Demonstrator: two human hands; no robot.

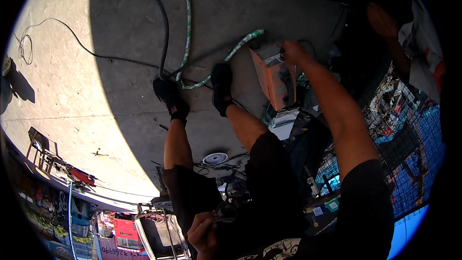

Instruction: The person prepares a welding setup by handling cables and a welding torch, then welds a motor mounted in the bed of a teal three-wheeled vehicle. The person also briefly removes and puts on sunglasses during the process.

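Observation:
My right arm reaches forward, and my right hand is closed at the far top edge of an orange metal casing. What its fingers grip there is too dark to make out. The casing stands tilted on the floor, with dark parts showing on its right side. Near my lap, my left hand is closed on a dark, shiny rounded thing that resembles sunglasses. A green-and-white wrapped hose curves past my shoes and ends close to the casing.
A thick black cable and a thin cord cross the concrete floor. Below the casing lies a white box-like thing. A round white disc sits near my knees. Another person's hand shows at upper right, beside wire mesh.

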